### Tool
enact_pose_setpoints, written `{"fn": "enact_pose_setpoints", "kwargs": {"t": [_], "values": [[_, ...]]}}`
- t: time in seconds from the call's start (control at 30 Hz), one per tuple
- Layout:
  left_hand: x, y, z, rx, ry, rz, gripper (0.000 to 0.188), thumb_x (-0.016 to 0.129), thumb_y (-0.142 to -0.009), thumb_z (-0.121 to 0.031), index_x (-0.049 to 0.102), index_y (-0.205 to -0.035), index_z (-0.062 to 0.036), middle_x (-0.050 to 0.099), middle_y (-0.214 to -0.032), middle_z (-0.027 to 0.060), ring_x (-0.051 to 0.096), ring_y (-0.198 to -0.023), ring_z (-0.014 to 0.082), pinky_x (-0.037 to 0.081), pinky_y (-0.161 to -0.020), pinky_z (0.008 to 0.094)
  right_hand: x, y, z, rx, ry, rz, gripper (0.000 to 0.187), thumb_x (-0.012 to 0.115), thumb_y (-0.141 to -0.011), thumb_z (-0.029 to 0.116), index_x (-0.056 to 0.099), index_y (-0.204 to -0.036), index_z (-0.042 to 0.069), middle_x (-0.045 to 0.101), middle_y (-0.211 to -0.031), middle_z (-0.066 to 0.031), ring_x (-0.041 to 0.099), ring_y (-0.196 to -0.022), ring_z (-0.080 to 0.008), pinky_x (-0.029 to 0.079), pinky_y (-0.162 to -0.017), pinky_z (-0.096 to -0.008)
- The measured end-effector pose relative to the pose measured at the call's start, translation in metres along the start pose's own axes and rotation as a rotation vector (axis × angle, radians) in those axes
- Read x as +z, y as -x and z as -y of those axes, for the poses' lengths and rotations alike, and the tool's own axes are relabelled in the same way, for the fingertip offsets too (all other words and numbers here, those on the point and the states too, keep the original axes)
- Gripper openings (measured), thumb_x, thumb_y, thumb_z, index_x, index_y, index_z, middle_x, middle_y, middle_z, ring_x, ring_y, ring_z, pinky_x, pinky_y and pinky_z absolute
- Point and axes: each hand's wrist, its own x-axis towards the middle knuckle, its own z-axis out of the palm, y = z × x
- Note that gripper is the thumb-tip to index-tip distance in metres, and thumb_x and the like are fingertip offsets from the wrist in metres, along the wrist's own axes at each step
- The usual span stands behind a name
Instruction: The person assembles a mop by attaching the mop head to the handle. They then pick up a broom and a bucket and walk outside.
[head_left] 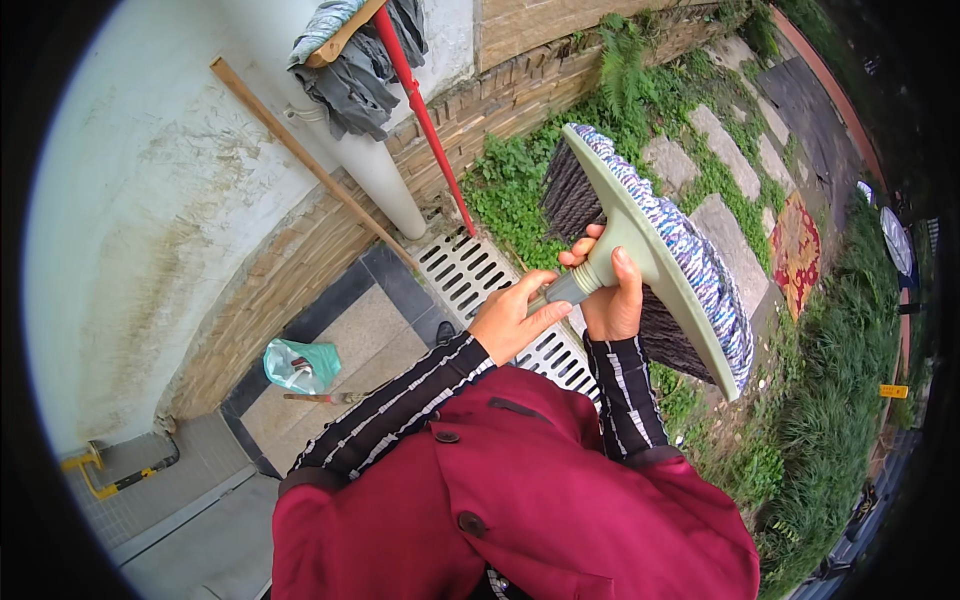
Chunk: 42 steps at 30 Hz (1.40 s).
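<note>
A wide mop head (655, 245) is held up in front of me, tilted, with a pale green plastic body. Blue-and-white yarn runs along its far side, and dark braided strands hang on the near side. My right hand (614, 298) is closed round the neck of the mop head, fingers curled behind it. Wrapped round the grey collar (563, 291) at the socket, my left hand (512, 318) has its thumb lying along the collar. Most of what continues beneath that hand is hidden by its fingers.
A red pole (420, 105) and a wooden pole (310, 165) lean by the wall, near a hanging grey cloth (350, 92). A white drainpipe (385, 190) stands beside a slotted drain grate (462, 275). A green plastic bag (318, 358) lies at left; stepping stones (722, 150) cross the grass.
</note>
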Motion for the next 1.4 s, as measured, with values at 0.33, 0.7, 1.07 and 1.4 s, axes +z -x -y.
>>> {"fn": "enact_pose_setpoints", "kwargs": {"t": [0.33, 0.7, 1.07, 1.4], "values": [[0.01, -0.005, 0.008, 0.06, 0.152, -0.017, 0.045, 0.066, -0.083, -0.036, 0.052, -0.11, -0.0026, 0.062, -0.095, 0.0177, 0.063, -0.087, 0.0298, 0.048, -0.075, 0.0369, 0.011, 0.005, 0.0, -0.019, -0.016, 0.022, 0.04, 0.055, -0.085, 0.026, 0.044, -0.113, 0.0, 0.06, -0.092, -0.0116, 0.061, -0.089, -0.0238, 0.046, -0.086, -0.038], [0.012, -0.006, 0.0, 0.192, -0.025, -0.04, 0.047, 0.069, -0.08, -0.033, 0.048, -0.11, -0.0038, 0.06, -0.096, 0.0191, 0.062, -0.088, 0.0328, 0.048, -0.076, 0.0378, 0.003, 0.004, 0.005, -0.046, 0.04, -0.037, 0.061, 0.06, -0.085, 0.031, 0.036, -0.13, -0.002, 0.06, -0.105, -0.0137, 0.061, -0.096, -0.0234, 0.045, -0.09, -0.0366], [0.002, 0.014, 0.042, 0.175, -0.209, 0.072, 0.04, 0.061, -0.084, -0.036, 0.042, -0.104, -0.0071, 0.056, -0.088, 0.0152, 0.059, -0.075, 0.0374, 0.046, -0.062, 0.0445, -0.001, -0.004, 0.019, -0.049, -0.288, 0.041, 0.055, 0.064, -0.085, 0.022, 0.037, -0.122, -0.007, 0.054, -0.091, -0.0114, 0.057, -0.084, -0.0194, 0.046, -0.084, -0.0351], [-0.04, 0.097, 0.124, 0.168, -0.52, -0.088, 0.049, 0.061, -0.081, -0.041, 0.048, -0.114, -0.0082, 0.059, -0.095, 0.0123, 0.061, -0.079, 0.0322, 0.05, -0.067, 0.0409, -0.034, -0.021, 0.073, -0.045, -0.319, -0.041, 0.049, 0.065, -0.085, 0.018, 0.043, -0.118, -0.011, 0.048, -0.085, -0.0082, 0.05, -0.073, -0.0157, 0.045, -0.077, -0.0328]]}}
